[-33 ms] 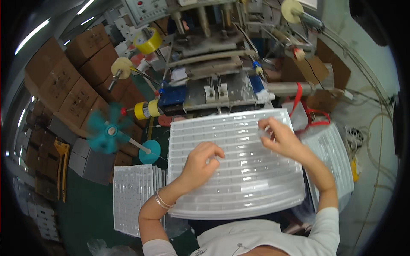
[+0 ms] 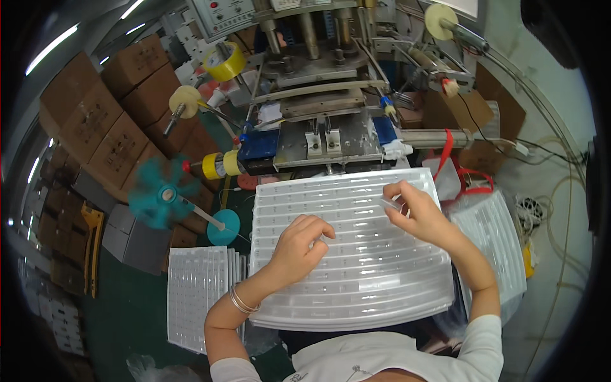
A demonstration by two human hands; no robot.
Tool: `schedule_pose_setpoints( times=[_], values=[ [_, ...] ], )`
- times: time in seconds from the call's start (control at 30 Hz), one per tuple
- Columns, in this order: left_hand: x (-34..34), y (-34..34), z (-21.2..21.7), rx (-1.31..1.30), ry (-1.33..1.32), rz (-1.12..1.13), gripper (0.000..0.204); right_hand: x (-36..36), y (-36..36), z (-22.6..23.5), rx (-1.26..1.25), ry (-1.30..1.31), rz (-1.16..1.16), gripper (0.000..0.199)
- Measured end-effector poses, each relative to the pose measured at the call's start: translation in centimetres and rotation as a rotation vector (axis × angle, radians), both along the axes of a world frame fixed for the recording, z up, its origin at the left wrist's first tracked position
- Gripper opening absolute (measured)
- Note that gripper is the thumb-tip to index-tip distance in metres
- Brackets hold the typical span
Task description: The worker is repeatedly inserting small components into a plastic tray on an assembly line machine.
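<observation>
A white plastic tray (image 2: 356, 280) with long ridged rows lies in front of me, apparently on top of a stack. Over its left half, my left hand (image 2: 299, 247) is curled, fingers bent toward the thumb; a small clear bit seems to show at the fingertips, too small to name. Above the tray's far right part, my right hand (image 2: 417, 215) pinches a small clear plastic piece (image 2: 391, 203) between thumb and fingers. Small clear pieces appear to sit in the tray's rows, though glare makes them hard to make out.
Beyond the tray stands a press machine (image 2: 312, 70) with a metal bed and yellow tape rolls (image 2: 223, 60). A teal fan (image 2: 167, 195) spins at left, near stacked cardboard boxes (image 2: 95, 127). More white trays (image 2: 197, 293) stand at left, and wrapped trays (image 2: 490, 242) at right.
The whole view has shifted slightly. My right thumb and fingers have moved a little around the clear piece, which shows more plainly; my left hand stays curled in nearly the same place.
</observation>
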State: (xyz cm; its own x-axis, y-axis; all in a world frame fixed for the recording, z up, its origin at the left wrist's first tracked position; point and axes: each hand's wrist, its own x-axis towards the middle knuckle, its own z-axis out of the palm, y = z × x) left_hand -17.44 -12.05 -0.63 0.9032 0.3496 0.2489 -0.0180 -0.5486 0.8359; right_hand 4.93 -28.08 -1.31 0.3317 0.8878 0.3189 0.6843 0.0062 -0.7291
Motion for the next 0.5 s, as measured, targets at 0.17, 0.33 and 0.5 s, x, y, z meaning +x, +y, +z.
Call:
schedule_pose_setpoints(
  times=[0.17,0.33,0.5],
  values=[
    [2.0,3.1,-2.9,0.571,-0.018,0.177,0.021,1.4,2.5,-0.3,0.142,-0.044,-0.011,0.019],
    [7.9,6.1,-1.9,0.750,-0.026,0.427,0.024,3.0,4.6,0.3,0.213,0.003,-0.062,0.024],
    [16.4,11.5,-1.0,1.008,0.050,0.590,0.029,4.6,8.6,0.2,0.298,-0.136,-0.185,0.025]
  ],
)
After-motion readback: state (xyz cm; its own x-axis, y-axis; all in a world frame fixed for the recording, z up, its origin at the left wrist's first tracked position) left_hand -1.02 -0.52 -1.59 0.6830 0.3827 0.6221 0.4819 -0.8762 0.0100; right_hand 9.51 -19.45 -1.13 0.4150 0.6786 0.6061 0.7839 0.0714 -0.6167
